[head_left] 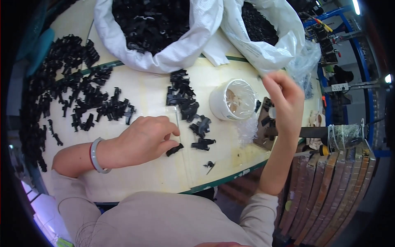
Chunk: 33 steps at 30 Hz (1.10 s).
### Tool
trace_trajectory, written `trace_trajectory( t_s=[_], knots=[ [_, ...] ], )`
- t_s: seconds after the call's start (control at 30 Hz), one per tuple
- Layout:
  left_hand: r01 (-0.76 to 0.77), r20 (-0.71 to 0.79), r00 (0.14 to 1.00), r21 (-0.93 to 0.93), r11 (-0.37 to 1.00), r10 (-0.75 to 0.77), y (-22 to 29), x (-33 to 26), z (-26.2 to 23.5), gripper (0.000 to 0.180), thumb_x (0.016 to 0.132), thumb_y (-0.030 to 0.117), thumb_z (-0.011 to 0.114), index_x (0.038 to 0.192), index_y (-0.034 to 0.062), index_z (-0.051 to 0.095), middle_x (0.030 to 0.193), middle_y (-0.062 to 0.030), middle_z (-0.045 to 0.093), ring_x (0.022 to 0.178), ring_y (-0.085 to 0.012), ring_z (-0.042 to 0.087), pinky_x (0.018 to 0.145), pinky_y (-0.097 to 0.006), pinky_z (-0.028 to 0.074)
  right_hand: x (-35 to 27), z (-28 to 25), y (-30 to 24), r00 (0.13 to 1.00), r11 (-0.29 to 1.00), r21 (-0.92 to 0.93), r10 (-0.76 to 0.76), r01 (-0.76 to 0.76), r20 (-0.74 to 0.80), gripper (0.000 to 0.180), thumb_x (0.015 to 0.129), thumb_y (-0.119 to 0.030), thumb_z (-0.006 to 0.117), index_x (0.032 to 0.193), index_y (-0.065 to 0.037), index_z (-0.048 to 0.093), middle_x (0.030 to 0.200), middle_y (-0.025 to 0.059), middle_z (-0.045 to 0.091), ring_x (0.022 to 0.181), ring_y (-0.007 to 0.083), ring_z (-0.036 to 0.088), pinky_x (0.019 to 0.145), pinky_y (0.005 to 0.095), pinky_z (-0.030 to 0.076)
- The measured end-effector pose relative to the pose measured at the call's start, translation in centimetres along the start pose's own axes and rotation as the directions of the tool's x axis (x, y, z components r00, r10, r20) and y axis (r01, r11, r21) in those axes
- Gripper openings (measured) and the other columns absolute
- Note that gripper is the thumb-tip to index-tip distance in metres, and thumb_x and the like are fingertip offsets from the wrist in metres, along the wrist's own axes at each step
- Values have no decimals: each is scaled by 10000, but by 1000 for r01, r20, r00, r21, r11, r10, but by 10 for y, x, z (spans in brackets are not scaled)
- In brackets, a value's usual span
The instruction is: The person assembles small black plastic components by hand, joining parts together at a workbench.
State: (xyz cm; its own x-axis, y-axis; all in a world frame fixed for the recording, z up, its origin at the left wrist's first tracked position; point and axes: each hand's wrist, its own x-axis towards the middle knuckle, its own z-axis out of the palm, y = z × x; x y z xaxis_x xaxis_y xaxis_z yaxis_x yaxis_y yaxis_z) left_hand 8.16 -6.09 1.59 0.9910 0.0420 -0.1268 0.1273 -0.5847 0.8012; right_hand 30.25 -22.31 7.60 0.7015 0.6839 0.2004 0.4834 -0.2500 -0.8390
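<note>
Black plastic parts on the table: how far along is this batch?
A large spread of black parts lies at the table's left, seemingly handled. The left hand pinches one black piece; the right hand is raised beside the white tub. Two white sacks remain full.

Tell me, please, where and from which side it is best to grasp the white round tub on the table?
Grip the white tub across its rim from above, on the near side. It stands upright and open-topped; sacks crowd behind it, black clips lie left, and the right hand hovers right.
</note>
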Motion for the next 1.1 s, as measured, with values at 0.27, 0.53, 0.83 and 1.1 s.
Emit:
trace_trajectory(
  t_s=[0.27,0.53,0.83,1.1],
  knots=[
    [12,27,1000,-1,1000,-12,0,-5,-4,172,768,144,631,856,-3,629,774,-138,617,702,-293,607,660,-369,485,96,67,30,871,700,-527,-316,482,376,90,759,-66,619,792,16,635,778,116,595,622,233,571,599,319,448],
    [2,48,999,-30,1000,0,-5,-3,-10,179,786,150,617,893,6,621,779,-137,615,698,-281,612,646,-354,489,123,77,56,780,642,-548,-129,536,612,104,718,-67,610,763,21,641,736,165,621,682,310,602,664,372,477],
    [-46,-198,978,-485,873,-58,8,23,-25,265,828,123,623,1061,4,582,847,-43,603,781,-62,555,639,-197,450,37,29,-33,895,995,39,62,-88,442,160,799,-130,639,798,30,628,657,0,572,503,30,437,450,168,324],
    [-200,-370,869,345,917,328,7,83,-20,287,776,57,616,1039,-40,550,910,-153,602,767,-229,616,620,-320,488,0,10,-11,772,516,706,-126,-486,623,120,858,-103,542,843,14,558,863,87,511,464,19,359,416,151,279]
  ],
)
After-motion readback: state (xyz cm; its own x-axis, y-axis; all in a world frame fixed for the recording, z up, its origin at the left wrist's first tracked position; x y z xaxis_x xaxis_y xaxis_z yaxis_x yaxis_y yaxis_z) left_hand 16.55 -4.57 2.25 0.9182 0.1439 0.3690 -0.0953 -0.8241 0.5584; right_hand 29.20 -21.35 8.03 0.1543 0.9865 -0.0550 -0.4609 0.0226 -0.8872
